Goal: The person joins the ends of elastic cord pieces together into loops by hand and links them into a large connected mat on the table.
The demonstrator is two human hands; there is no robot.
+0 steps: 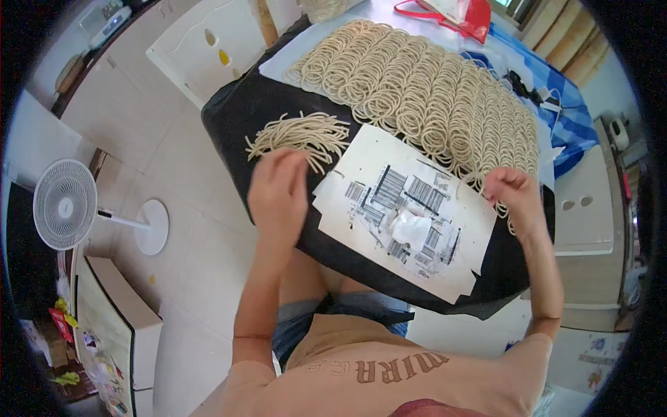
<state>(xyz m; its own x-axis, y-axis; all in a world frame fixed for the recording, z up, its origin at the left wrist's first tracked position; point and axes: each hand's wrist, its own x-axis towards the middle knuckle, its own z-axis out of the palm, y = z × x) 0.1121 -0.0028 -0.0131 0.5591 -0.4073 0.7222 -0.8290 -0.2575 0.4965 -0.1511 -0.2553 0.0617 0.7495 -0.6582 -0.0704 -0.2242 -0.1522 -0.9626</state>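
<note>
My left hand (279, 186) is closed, fingers bent together at the near edge of a loose pile of beige cord-like strands (302, 135). Whatever is between those fingertips is hidden. On the right, my right hand (515, 197) is closed in a pinch at the lower right end of many overlapping beige rings (424, 90). Some rings show just below its fingers, but I cannot see whether it grips one. Between my hands lies a flat white cardboard sheet (361, 233) with barcode labels and a small white patch (410, 229) stuck on it.
A black cloth (240, 118) covers the table's near part. Behind the rings are a red-and-white bag (465, 21), a blue checked cloth (573, 121) and dark cables (521, 87). White chairs (205, 52) stand at both sides. A white fan (66, 203) is at left.
</note>
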